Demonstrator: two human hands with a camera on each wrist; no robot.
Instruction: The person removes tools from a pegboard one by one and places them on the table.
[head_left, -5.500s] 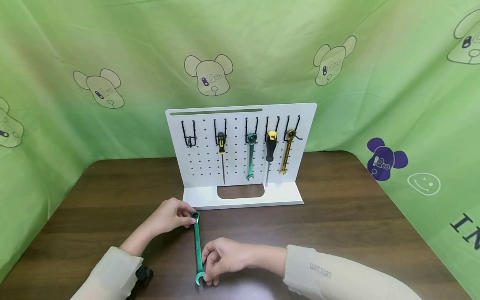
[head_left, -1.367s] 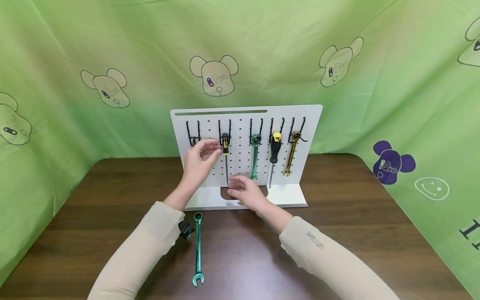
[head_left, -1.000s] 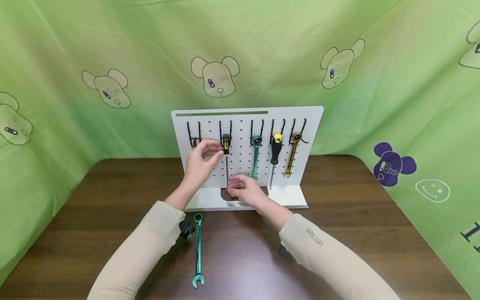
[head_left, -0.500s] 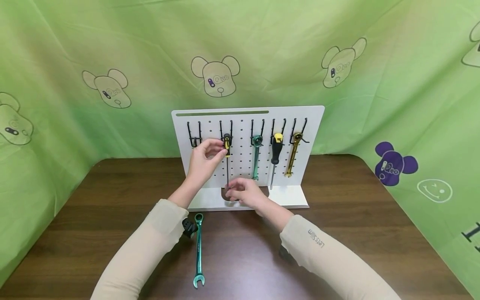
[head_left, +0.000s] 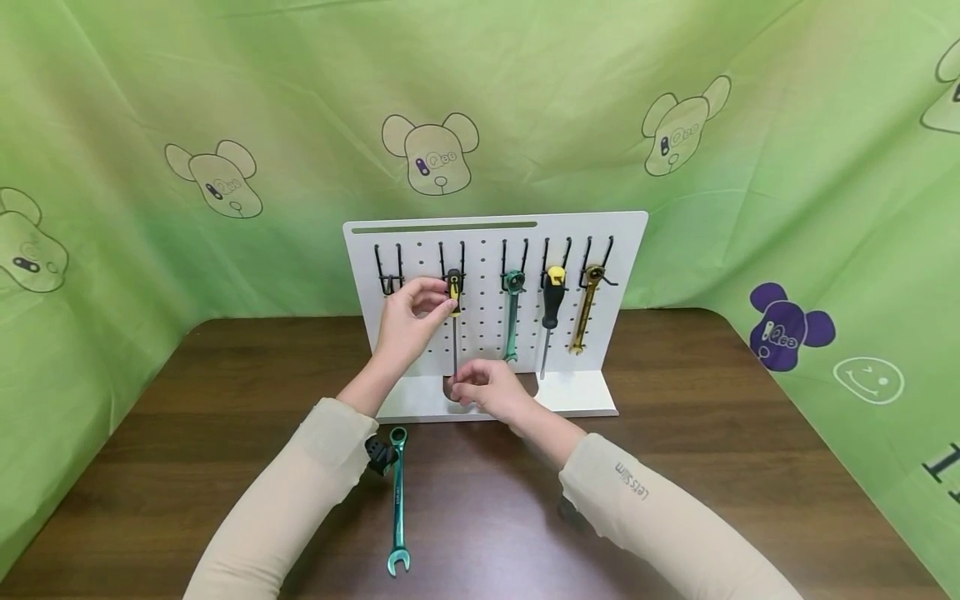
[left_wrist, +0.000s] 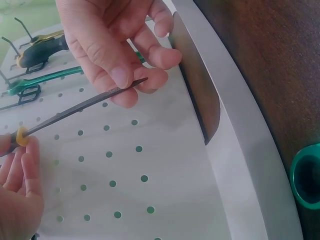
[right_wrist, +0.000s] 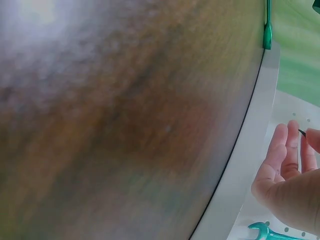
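A small screwdriver with a black-and-yellow handle hangs upright at a pair of black hooks on the white pegboard. My left hand pinches its handle from the left side. Lower down, my right hand pinches the tip of the shaft between thumb and fingers. The left wrist view shows the bare shaft running between both hands, its dark point sticking out past the right thumb. In the right wrist view, only the tip shows by the right hand.
A green combination wrench lies on the brown table by the left sleeve. Right of the hands hang another green wrench, a larger black-and-yellow screwdriver and a gold wrench. Hooks at the far left hold no tool.
Both hands have left the green wrench on the table and gone up to the pegboard. Over the last second, the left fingers closed on the screwdriver's handle and the right fingers on its tip.
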